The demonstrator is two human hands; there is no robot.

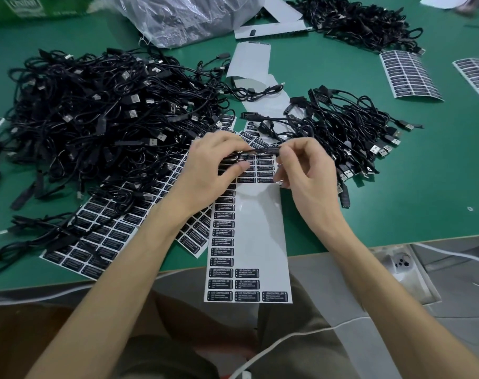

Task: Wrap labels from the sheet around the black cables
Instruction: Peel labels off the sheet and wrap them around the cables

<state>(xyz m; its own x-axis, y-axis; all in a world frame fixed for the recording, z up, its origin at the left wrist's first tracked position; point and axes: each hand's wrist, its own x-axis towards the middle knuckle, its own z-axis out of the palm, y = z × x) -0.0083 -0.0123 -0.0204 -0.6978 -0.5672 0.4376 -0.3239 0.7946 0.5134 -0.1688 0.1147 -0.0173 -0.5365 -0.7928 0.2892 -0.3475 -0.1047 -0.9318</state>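
Observation:
My left hand [213, 165] and my right hand [306, 168] meet above a white label sheet [260, 231] that hangs over the table's near edge. Between them they pinch a black cable's slim controller piece [265, 150], held level just above the sheet's upper rows. Black "LED CONTROLLER" labels [224, 242] run down the sheet's left column and fill its bottom rows; the middle of the sheet is bare backing. A big heap of black USB cables [101, 116] lies at the left. A smaller bundle [350, 132] lies to the right of my hands.
More full label sheets [101, 231] lie under the left heap. Spare label strips [409, 75] sit at the far right. Empty backing paper [249, 64], a clear plastic bag [189, 17] and another cable pile [356, 20] are at the back. A white cord [287, 337] crosses my lap.

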